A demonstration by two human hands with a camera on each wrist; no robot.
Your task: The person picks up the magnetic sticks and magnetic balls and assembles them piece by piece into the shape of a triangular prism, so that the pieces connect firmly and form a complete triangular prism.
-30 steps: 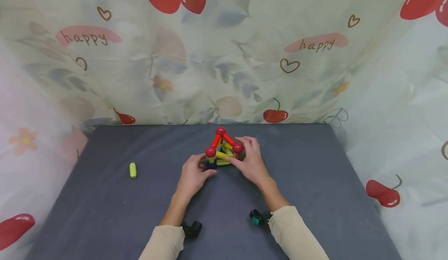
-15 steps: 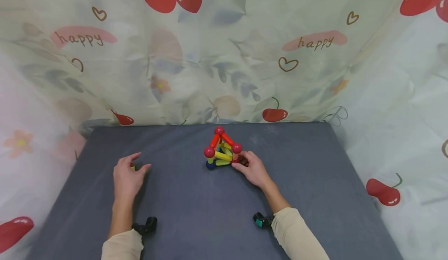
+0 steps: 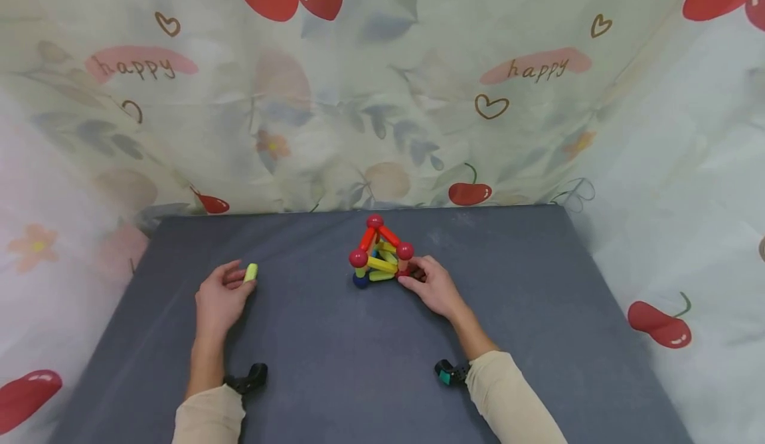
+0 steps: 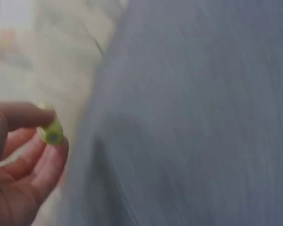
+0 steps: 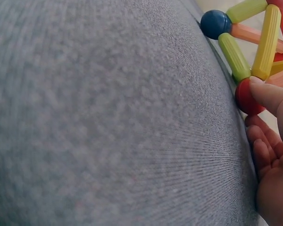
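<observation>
My left hand, at the table's left, pinches a short yellow-green magnetic rod between thumb and fingers. One round end of the rod shows in the left wrist view. Mid-table stands a structure of magnetic rods and balls, with red balls on top and red rods joining them. A dark blue ball sits at its lower left corner. My right hand holds the red ball at the lower right corner, thumb on top and fingers beside it. Part of the structure's back is hidden.
Dark grey cloth covers the table. A printed curtain with cherries hangs behind the table's far edge and along both sides. A black wrist strap piece sits on the left wrist, another on the right.
My left hand has left the structure, gone left and picked the yellow-green rod up off the table. The right hand has shifted down to the structure's lower right ball.
</observation>
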